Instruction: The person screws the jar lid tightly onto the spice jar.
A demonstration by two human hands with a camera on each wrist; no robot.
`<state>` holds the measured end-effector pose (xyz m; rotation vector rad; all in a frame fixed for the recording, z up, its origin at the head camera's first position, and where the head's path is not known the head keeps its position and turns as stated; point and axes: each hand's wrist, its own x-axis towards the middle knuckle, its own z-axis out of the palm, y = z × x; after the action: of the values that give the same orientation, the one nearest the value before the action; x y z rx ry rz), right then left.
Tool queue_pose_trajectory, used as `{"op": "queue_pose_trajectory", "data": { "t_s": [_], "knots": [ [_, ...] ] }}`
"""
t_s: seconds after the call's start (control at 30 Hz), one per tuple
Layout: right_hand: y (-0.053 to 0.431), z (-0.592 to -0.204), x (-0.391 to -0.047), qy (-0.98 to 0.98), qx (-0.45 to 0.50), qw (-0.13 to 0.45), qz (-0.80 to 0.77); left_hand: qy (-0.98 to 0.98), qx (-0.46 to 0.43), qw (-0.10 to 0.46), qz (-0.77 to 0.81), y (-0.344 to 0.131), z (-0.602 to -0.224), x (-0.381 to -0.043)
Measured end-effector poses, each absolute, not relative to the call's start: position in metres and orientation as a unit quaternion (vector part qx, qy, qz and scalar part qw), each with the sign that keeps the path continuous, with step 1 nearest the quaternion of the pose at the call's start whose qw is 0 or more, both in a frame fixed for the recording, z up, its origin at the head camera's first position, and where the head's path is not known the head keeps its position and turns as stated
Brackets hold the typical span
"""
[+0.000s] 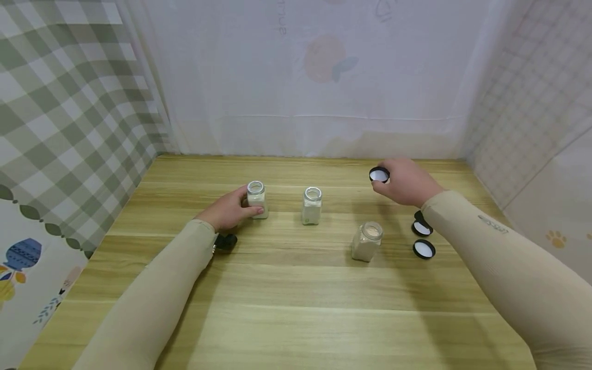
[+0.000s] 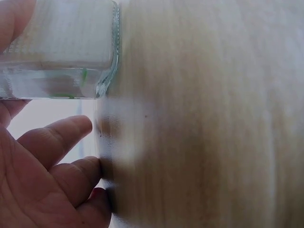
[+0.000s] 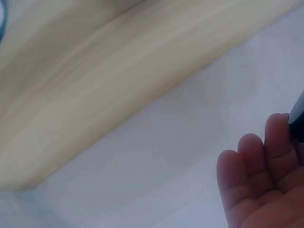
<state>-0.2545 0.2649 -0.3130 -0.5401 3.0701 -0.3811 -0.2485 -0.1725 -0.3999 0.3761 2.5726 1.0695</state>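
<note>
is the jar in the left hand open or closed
Open: the jar in the left hand shows its bare, uncovered rim in the head view.
</note>
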Motion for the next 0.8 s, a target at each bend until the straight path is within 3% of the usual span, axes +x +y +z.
{"op": "queue_pose_trajectory", "data": {
  "t_s": [0.8],
  "knots": [
    [0.187,-0.280,-0.262,0.965,-0.247,-0.005,-0.088,0.905,0.128,0.163,0.370,-0.172,-0.401,-0.249]
  ]
}}
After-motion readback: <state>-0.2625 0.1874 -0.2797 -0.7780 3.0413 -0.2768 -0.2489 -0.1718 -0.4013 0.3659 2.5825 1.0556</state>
